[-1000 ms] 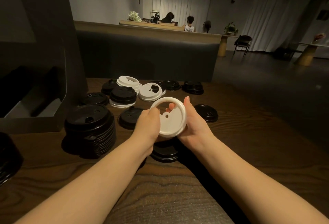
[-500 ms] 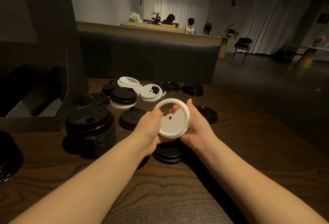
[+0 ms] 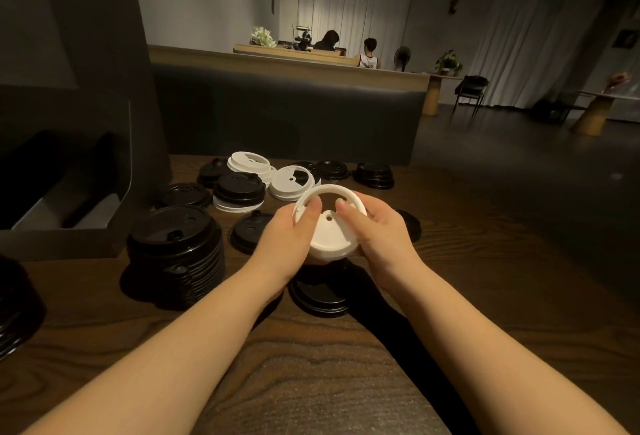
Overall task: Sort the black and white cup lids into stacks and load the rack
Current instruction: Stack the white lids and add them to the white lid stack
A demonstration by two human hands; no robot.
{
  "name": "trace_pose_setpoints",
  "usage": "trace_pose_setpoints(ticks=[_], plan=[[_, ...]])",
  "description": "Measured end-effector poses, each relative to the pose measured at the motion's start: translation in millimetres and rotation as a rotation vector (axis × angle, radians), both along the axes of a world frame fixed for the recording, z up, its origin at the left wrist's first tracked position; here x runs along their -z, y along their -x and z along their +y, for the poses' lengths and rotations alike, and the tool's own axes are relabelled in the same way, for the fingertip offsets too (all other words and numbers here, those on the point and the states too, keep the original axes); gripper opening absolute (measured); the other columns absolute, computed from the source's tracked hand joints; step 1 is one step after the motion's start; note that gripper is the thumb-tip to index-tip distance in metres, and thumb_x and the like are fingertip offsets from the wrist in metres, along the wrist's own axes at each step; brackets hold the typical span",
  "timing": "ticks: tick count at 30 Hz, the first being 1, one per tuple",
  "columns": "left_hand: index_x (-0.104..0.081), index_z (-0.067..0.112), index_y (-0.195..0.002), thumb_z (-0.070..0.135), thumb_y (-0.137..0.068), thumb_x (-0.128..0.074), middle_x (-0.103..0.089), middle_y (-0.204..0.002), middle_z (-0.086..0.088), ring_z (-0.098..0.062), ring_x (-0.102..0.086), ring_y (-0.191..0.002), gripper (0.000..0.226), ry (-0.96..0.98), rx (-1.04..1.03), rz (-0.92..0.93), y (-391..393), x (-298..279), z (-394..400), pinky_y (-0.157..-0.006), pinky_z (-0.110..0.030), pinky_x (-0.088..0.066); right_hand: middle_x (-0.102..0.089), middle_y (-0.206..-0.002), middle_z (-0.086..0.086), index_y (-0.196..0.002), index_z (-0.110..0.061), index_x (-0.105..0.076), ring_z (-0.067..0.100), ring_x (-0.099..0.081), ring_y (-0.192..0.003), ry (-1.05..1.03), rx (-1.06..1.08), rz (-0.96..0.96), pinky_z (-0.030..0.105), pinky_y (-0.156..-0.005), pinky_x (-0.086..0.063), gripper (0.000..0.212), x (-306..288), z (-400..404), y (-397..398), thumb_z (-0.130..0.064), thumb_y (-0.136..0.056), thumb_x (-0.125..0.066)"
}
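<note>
Both hands hold one white lid [image 3: 329,234] above the table, in the middle of the view. My left hand [image 3: 289,239] grips its left rim with the thumb on top. My right hand [image 3: 375,232] grips the right rim, thumb lying over the top face. A tall stack of black lids [image 3: 175,254] stands to the left. Right below the hands lie flat black lids [image 3: 320,296]. Further back are loose white lids [image 3: 292,183], another white stack [image 3: 247,163] and several black lids [image 3: 239,189]. The dark rack [image 3: 69,164] stands at the far left.
The wooden table [image 3: 485,279] runs out to the right and towards me. More black lids [image 3: 14,310] sit at the left edge. A dark bench back [image 3: 294,116] rises behind the table. Two people sit far off in the room.
The white lid has tipped from facing me to nearly flat with its top up. Both thumbs have come over onto its top, and the hands have sunk a little.
</note>
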State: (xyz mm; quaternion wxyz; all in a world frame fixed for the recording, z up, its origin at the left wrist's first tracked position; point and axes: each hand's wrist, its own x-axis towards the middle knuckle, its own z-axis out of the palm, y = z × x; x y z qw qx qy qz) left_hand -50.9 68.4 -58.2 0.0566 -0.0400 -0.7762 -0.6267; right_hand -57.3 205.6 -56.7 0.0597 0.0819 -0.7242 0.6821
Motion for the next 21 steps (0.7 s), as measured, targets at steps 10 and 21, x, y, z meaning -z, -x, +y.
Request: trace_pose_setpoints(ticks=[10, 21], plan=[[-0.058, 0.020, -0.121, 0.034, -0.093, -0.057, -0.063, -0.108, 0.004, -0.012, -0.060, -0.102, 0.031, 0.040, -0.039, 0.074, 3, 2, -7, -0.069, -0.015, -0.042, -0.071, -0.104, -0.010, -0.114, -0.033, -0.066, 0.012, -0.069, -0.097, 0.076, -0.117, -0.057, 0.030, -0.072, -0.059, 0.027, 3, 8, 1, -0.019, -0.092, -0.060], [-0.058, 0.020, -0.124, 0.023, -0.094, -0.052, -0.064, -0.117, -0.005, -0.019, -0.061, -0.104, 0.031, -0.118, -0.053, -0.008, -5, -32, -11, -0.079, -0.030, -0.049, -0.068, -0.101, -0.018, -0.115, -0.035, -0.060, 0.006, -0.065, -0.100, -0.036, -0.107, 0.016, 0.025, -0.081, -0.056, 0.034, -31, -8, -3, -0.011, -0.091, -0.059]])
